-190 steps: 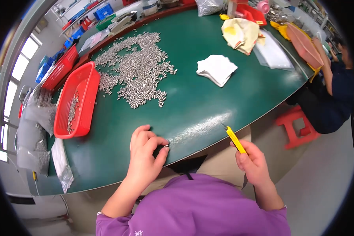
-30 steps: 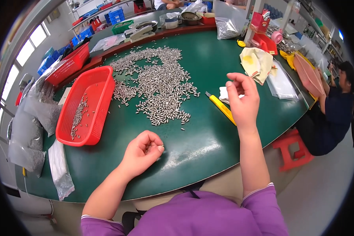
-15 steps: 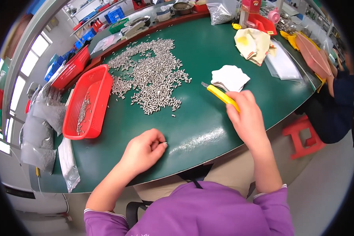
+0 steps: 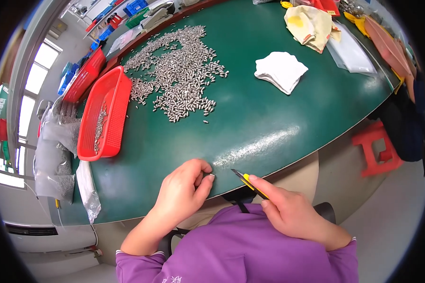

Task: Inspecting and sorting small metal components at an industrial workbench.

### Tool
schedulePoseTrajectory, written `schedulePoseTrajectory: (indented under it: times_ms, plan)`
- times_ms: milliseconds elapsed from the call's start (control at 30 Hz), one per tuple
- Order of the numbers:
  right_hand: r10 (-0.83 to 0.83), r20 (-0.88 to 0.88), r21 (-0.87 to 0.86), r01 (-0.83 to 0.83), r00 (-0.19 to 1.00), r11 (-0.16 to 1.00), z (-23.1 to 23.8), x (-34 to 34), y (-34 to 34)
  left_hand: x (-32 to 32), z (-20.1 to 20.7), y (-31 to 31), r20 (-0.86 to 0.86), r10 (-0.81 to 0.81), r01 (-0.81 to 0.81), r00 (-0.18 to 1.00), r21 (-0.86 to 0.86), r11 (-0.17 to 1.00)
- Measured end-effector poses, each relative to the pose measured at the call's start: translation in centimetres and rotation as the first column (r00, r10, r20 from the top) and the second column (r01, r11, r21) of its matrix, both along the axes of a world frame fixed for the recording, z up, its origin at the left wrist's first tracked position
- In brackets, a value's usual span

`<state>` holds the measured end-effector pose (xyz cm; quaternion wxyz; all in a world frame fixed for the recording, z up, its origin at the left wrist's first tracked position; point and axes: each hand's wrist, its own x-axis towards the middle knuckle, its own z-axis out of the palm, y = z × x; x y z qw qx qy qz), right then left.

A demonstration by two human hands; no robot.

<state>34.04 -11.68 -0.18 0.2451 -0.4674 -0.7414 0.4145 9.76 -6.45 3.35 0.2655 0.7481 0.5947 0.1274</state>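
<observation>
My right hand (image 4: 293, 212) grips a yellow and black utility knife (image 4: 251, 184) near the table's front edge. Its blade points up and left, toward my left hand (image 4: 186, 188). That hand rests at the front of the table with its fingers curled and thumb tip close to the forefinger. A pale speck shows at the thumb tip; whether it is a small part or the nail is unclear. Beyond my hands, many small silvery metal pins (image 4: 182, 78) lie spread in a heap. A stack of white cloth pieces (image 4: 281, 70) sits to the right of the heap.
A red plastic basket (image 4: 115, 134) with some pins inside stands left of the heap. Filled clear bags (image 4: 56, 160) sit at the left edge. A stained cream cloth (image 4: 309, 26) and plastic sheets (image 4: 352, 49) lie at the far right. A red stool (image 4: 378, 148) stands beyond the table's edge.
My right hand has brought the knife down and left from beside the white cloth pieces to near my left hand. The left hand has shifted slightly right. The view has tilted downward.
</observation>
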Motion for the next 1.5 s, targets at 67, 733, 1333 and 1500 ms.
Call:
schedulePoseTrajectory:
  times_ms: [67, 733, 1333, 1500]
  plan:
    - [0.017, 0.075, 0.099, -0.025, 0.997, 0.995, 0.2, -0.5, 0.2, -0.1, -0.6, -0.1, 0.040, 0.005, -0.007, 0.999, 0.044, 0.999]
    - [0.006, 0.161, 0.229, -0.044, 0.987, 0.972, 0.8, -2.0, 0.2, -0.3, -1.3, -0.1, 0.117, 0.008, -0.021, 0.993, 0.109, 0.994]
    - [0.052, 0.158, 0.339, -0.103, 0.986, 0.935, 0.1, -2.8, 0.7, -0.5, -0.9, 0.3, 0.145, 0.085, -0.088, 0.986, 0.018, 0.996]
    - [0.110, 0.238, 0.304, -0.181, 0.965, 0.935, 1.2, -2.7, 1.0, -0.7, -0.6, 0.8, 0.131, 0.079, -0.074, 0.988, -0.041, 0.996]
